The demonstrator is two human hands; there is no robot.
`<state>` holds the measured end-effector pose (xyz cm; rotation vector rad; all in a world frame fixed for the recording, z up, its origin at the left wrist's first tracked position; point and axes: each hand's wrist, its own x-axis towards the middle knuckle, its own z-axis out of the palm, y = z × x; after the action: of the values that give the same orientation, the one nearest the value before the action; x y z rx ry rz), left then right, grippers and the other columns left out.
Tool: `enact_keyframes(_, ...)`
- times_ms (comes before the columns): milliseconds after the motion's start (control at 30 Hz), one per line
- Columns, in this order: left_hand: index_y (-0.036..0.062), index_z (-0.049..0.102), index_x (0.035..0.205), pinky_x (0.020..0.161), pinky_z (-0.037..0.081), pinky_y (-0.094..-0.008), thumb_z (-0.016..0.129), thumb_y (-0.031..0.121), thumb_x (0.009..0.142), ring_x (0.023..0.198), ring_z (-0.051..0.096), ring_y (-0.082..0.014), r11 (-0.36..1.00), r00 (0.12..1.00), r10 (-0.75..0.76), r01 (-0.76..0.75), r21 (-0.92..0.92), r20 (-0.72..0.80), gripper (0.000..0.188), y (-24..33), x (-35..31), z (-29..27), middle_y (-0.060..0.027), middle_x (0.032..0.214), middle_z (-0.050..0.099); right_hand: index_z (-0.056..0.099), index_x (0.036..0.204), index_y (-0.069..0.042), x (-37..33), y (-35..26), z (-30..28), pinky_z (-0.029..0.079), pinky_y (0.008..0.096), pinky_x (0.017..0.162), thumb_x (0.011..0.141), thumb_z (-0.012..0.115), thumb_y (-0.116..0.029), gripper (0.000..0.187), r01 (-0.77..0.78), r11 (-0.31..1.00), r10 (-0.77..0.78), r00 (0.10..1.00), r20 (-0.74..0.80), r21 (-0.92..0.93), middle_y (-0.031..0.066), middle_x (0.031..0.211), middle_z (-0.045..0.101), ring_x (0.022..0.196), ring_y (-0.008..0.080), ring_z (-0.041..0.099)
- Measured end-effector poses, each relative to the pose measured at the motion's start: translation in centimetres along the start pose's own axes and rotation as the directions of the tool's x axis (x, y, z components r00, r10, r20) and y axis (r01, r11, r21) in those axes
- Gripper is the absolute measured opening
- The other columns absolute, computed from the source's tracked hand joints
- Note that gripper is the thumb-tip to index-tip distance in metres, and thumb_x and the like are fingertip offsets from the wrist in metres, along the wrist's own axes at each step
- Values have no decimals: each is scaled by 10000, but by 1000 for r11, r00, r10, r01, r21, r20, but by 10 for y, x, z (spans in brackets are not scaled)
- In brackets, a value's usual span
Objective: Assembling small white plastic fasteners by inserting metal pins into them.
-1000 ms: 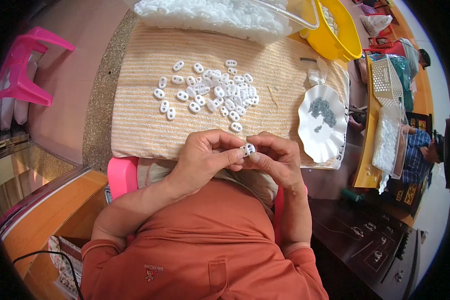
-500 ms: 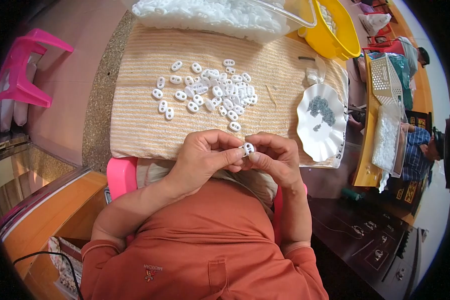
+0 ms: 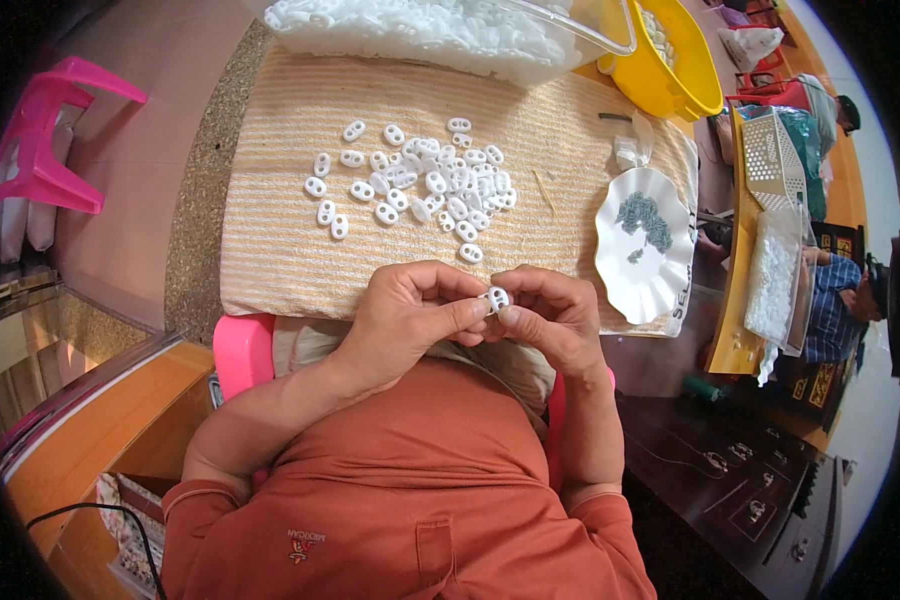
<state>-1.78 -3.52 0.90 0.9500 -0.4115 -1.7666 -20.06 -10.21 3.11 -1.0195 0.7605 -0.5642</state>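
Note:
Pinched between both my hands, just off the table's near edge, is a small white oval plastic piece with two holes [image 3: 498, 297]. My left hand [image 3: 415, 305] grips its left side with thumb and forefinger; my right hand [image 3: 550, 310] holds its right side the same way. Part of the piece is hidden by the fingertips. Beyond my hands, a loose pile of matching white two-hole pieces [image 3: 457, 180] lies on the striped towel [image 3: 280, 270]. To the right stands a white scalloped dish [image 3: 625, 285] with small grey-green springs [image 3: 645, 220] in it.
A clear bin [image 3: 610, 40] full of white pieces and a yellow basin [image 3: 685, 100] stand at the far edge. A thin stick [image 3: 543, 192] and a small clear bag [image 3: 632, 150] lie near the dish. A pink stool [image 3: 55, 130] is left; people sit at another table [image 3: 730, 330] right.
Almost nothing differs. Both hands keep their hold on the white piece in the same place, and the pile looks unchanged.

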Motion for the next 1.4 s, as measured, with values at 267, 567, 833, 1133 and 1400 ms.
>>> enact_keyframes(267, -37, 622, 982, 678, 570, -256, 637, 5, 856, 764, 664, -155, 1000, 1000, 8, -7, -6, 8, 133, -1, -2, 0, -117, 889, 670, 606, 1077, 66, -2, 2, -1, 550, 303, 790, 840, 636, 32, 241, -5, 999, 4, 1000, 29, 33, 121, 957, 646, 854, 203, 667)
enact_keyframes(567, -25, 605, 968, 681, 588, -287, 633, 4, 860, 732, 669, -170, 993, 998, -24, 30, -110, 56, 115, -1, -2, 3, -133, 875, 669, 616, 1076, 60, -4, 2, 0, 554, 302, 761, 827, 645, 48, 251, 30, 995, -35, 998, 53, 97, 121, 937, 645, 834, 211, 663)
enact_keyframes(833, -21, 579, 959, 697, 599, -309, 629, 0, 861, 737, 673, -191, 992, 996, 17, -6, -128, 84, 112, -2, -4, 5, -138, 874, 660, 607, 1090, 68, -6, 6, 3, 557, 306, 736, 833, 642, 40, 262, 59, 986, -72, 995, 76, 155, 143, 962, 632, 849, 209, 649)
enact_keyframes(1133, 9, 546, 989, 756, 580, -290, 626, 14, 871, 855, 647, -164, 983, 992, 7, 16, -183, 127, 142, 1, -4, 6, -94, 957, 630, 627, 1101, 38, -1, 17, -4, 503, 268, 785, 826, 674, 3, 281, 235, 972, -235, 966, 108, 7, 102, 968, 598, 883, 162, 595)
enact_keyframes(1400, 19, 537, 959, 771, 567, -284, 623, 13, 874, 857, 642, -156, 980, 984, 35, 2, -201, 177, 122, -2, -6, 5, -87, 943, 633, 649, 1084, 10, -3, 16, -2, 492, 251, 761, 811, 694, 7, 277, 291, 957, -285, 948, 142, -19, 81, 971, 581, 882, 137, 571)
